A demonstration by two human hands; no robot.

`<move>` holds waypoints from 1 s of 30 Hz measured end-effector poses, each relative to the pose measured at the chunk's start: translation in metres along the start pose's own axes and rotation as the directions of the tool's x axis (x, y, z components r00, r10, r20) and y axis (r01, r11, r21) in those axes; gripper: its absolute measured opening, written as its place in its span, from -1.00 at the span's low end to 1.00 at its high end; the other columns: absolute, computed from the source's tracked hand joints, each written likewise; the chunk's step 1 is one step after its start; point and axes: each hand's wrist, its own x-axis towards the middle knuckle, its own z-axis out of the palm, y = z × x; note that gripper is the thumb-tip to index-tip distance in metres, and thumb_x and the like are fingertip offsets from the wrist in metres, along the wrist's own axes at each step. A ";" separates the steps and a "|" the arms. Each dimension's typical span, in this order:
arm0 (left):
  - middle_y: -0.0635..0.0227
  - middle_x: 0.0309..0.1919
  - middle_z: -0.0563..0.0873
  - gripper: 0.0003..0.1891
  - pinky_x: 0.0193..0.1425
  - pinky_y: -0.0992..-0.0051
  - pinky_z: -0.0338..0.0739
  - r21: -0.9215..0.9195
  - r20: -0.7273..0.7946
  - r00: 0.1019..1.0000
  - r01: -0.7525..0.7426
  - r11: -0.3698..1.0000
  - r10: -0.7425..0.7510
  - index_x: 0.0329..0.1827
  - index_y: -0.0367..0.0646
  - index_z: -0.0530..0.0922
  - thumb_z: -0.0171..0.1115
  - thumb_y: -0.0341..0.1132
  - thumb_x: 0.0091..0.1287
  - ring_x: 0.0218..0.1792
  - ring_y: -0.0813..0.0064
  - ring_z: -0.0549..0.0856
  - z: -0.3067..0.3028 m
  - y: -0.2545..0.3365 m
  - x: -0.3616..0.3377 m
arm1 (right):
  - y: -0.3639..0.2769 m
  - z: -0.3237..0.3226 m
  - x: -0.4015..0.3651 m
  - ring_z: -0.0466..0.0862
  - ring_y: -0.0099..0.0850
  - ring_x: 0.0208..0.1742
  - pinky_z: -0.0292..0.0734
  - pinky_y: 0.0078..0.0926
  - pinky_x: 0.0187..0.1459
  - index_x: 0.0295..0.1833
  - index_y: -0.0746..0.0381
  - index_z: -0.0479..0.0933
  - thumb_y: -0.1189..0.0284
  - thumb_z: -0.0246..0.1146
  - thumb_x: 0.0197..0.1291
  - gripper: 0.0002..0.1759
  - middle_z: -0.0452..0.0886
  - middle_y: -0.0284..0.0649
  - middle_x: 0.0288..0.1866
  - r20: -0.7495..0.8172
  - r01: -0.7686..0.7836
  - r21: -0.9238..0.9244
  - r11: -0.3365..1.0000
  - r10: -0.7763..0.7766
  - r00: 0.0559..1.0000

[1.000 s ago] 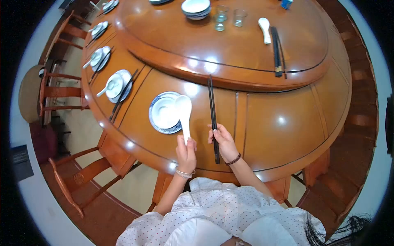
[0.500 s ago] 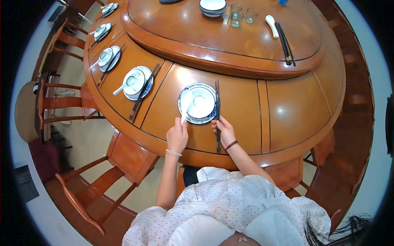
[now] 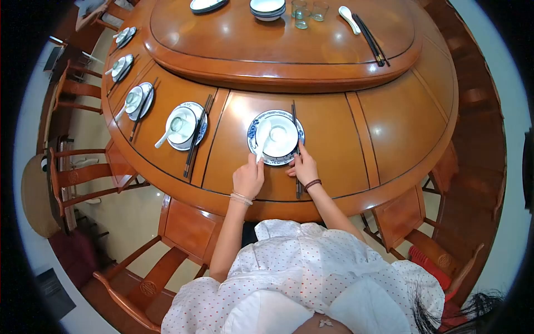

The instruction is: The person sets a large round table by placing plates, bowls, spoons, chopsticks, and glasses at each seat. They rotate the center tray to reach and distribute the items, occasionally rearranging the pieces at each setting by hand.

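A white bowl (image 3: 283, 139) sits on a blue-patterned plate (image 3: 253, 131) near the table edge in front of me. A white spoon (image 3: 263, 139) leans in the bowl, its handle toward me. My left hand (image 3: 248, 177) pinches the handle end at the plate's near rim. Dark chopsticks (image 3: 294, 114) lie lengthwise across the plate's right side, past its near rim. My right hand (image 3: 304, 167) is closed around their middle, index finger pointing forward beside the plate; its fingers partly hide them.
Place settings with a bowl and spoon (image 3: 181, 125) and chopsticks (image 3: 198, 136) line the table's left side. The raised turntable (image 3: 267, 50) holds stacked bowls (image 3: 267, 10), several glasses (image 3: 302, 19), a spoon (image 3: 349, 19) and chopsticks (image 3: 371, 42). Wooden chairs (image 3: 189, 228) surround the table.
The view has shifted a little to the right. The chopsticks, earlier just right of the plate, now overlap its right rim. My right hand has moved closer to the plate; my left still pinches the spoon.
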 end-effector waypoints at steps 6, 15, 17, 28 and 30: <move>0.01 -0.69 0.56 -0.77 -0.54 0.12 0.43 0.070 0.003 1.000 -0.022 0.997 0.022 -0.32 -0.20 0.32 -0.08 -0.20 0.34 -0.62 0.00 0.57 0.002 -0.001 -0.002 | -0.001 0.000 -0.003 0.60 -0.41 -0.64 0.54 -0.46 -0.51 0.42 0.04 -0.09 0.40 -0.11 0.33 -0.42 0.56 -0.12 -0.61 0.008 0.000 -0.221 0.975 0.002 1.000; 0.10 -0.73 0.55 -0.75 -0.60 0.18 0.43 0.119 -0.043 0.996 -0.068 0.991 0.074 -0.38 -0.17 0.35 -0.01 -0.16 0.31 -0.66 0.06 0.58 0.006 -0.002 0.000 | 0.025 0.002 0.003 0.65 -0.35 -0.55 0.59 -0.45 -0.51 0.42 -0.02 -0.12 0.44 -0.12 0.33 -0.41 0.60 -0.10 -0.55 0.017 0.165 -0.341 0.926 -0.169 0.985; 0.11 -0.73 0.55 -0.75 -0.60 0.20 0.43 0.118 -0.047 0.995 -0.077 0.990 0.083 -0.39 -0.16 0.36 0.01 -0.15 0.30 -0.66 0.07 0.58 0.007 -0.003 0.000 | 0.025 0.002 0.000 0.66 -0.35 -0.54 0.59 -0.45 -0.50 0.43 -0.02 -0.13 0.44 -0.12 0.33 -0.41 0.60 -0.10 -0.54 0.026 0.161 -0.335 0.929 -0.161 0.987; 0.20 -0.69 0.58 -0.67 -0.53 0.24 0.42 -0.142 -0.017 0.991 0.129 0.981 -0.132 -0.15 -0.17 0.41 0.06 -0.05 0.28 -0.61 0.14 0.60 0.003 0.000 -0.023 | 0.031 0.002 -0.011 0.68 -0.31 -0.43 0.58 -0.43 -0.40 0.43 0.09 -0.17 0.44 -0.10 0.31 -0.37 0.62 -0.08 -0.50 0.066 0.185 -0.353 0.917 -0.173 0.983; 0.19 -0.68 0.58 -0.66 -0.51 0.23 0.42 -0.159 -0.018 0.989 0.143 0.977 -0.148 -0.12 -0.17 0.40 0.03 -0.06 0.30 -0.59 0.13 0.60 0.007 -0.006 -0.033 | 0.026 0.001 -0.015 0.60 0.01 -0.32 0.46 -0.14 -0.15 0.42 0.15 -0.22 0.34 -0.10 0.29 -0.34 0.61 0.05 -0.43 0.095 0.182 -0.346 0.920 -0.158 0.983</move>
